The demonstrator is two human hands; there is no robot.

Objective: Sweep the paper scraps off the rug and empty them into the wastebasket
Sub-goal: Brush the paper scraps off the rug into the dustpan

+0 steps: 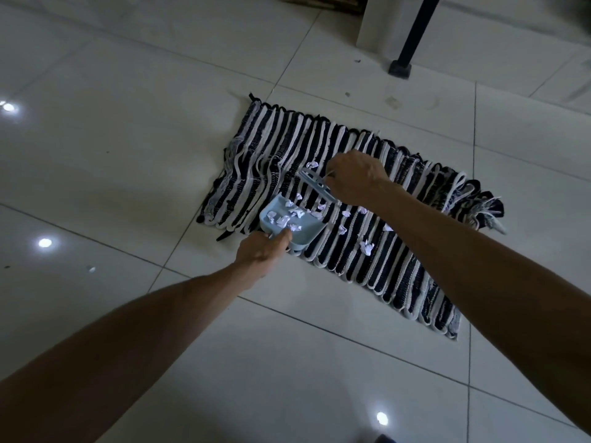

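Loose paper scraps [366,247] lie rightward of the dustpan [289,222], clamped by the left hand [260,252]; the right hand [355,179], nearer them, grips the brush [315,184] on the rug [399,266].

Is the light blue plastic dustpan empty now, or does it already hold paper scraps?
Not empty. The light blue plastic dustpan holds several crumpled white paper scraps; others lie on the striped rug.

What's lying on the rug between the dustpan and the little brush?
In the head view, loose paper scraps on the striped rug, between dustpan and brush.
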